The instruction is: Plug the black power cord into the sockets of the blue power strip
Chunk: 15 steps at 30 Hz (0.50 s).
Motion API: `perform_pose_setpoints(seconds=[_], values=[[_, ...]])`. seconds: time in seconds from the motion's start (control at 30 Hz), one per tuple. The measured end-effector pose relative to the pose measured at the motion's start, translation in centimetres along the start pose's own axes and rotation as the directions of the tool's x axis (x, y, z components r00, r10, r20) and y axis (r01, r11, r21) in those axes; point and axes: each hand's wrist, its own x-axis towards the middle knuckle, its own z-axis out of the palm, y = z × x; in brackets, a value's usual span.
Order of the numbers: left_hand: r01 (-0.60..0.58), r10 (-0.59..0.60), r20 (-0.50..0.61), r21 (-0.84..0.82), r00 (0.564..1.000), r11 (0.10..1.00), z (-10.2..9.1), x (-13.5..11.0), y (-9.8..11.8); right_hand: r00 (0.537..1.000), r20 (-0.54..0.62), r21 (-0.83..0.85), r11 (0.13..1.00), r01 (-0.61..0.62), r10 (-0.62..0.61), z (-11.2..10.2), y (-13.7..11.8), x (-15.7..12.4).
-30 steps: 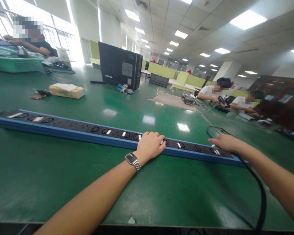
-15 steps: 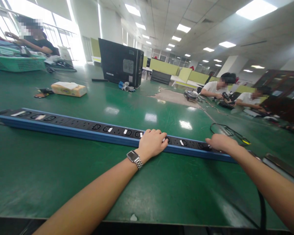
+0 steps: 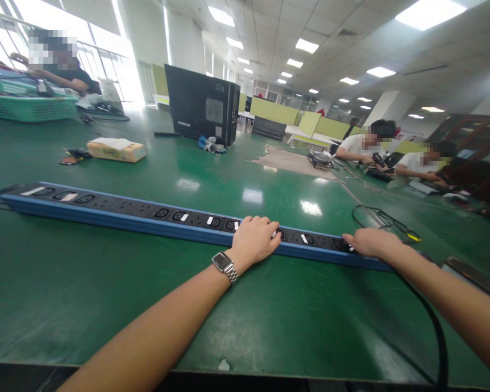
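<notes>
Here's the power strip lying across mid-frame, left hand clasping it, probably for steadiness; right hand bends over its right end, grip hidden, can't tell what's held.

Bright ceiling panels and a blown-out window light the scene; white glare spots the bench; edges look stretched; the background is soft.

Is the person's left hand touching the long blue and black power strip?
Touching. The head view shows the left hand laid across the power strip, with no gap visible between them.
</notes>
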Motion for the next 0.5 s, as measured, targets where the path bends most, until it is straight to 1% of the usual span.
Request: perform_pose_setpoints(seconds=[0.1, 0.2, 0.3, 0.37, 0.47, 0.5], values=[[0.001, -0.001, 0.002, 0.004, 1.000, 1.000, -0.1, 0.0, 0.1, 0.996, -0.086, -0.003, 1.000, -0.027, 0.027, 0.4, -0.9, -1.1], [0.002, -0.002, 0.001, 0.004, 1.000, 1.000, -0.1, 0.0, 0.1, 0.984, -0.161, 0.042, 0.997, -0.071, 0.077, 0.8, -1.7, -2.1], [0.006, -0.006, 0.012, -0.001, 1.000, 1.000, -0.2, 0.0, 0.2, 0.983, -0.151, 0.077, 0.993, -0.090, 0.101, 1.0, -2.1, -2.4], [0.005, -0.005, 0.014, 0.003, 1.000, 1.000, -0.2, 0.1, 0.2, 0.985, -0.132, 0.091, 0.991, -0.102, 0.114, 1.0, -2.1, -2.3], [0.004, -0.004, 0.006, 0.019, 1.000, 1.000, -0.2, 0.1, 0.2, 0.981, -0.131, 0.111, 0.986, -0.128, 0.142, 1.1, -2.0, -2.1], [0.002, -0.002, 0.001, 0.021, 1.000, 1.000, -0.2, 0.1, 0.2, 0.982, -0.132, 0.110, 0.987, -0.121, 0.135, 1.1, -1.8, -2.0]])
